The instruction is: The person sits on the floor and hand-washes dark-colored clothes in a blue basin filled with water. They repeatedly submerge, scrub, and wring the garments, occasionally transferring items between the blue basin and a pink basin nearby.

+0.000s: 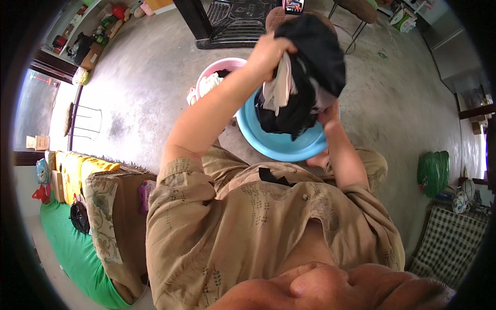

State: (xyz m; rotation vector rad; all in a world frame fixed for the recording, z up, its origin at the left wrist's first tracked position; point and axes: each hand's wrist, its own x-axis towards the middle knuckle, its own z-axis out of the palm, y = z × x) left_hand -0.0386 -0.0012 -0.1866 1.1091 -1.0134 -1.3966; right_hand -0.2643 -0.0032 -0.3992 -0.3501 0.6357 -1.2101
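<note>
My left hand clenched on dark clothes at 12 o'clock, right hand gripping lower edge, likely so bundle hangs over blue basin.

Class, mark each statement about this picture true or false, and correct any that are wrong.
1. The left hand grips a bundle of mostly dark cloth. True.
2. The right hand hangs free of the bundle. False: it is at the bundle's lower part.
3. The pink basin stands left of the blue basin. True.
4. The pink basin holds nothing. False: white cloth lies in it.
5. The green bag is on the right. True.
</note>
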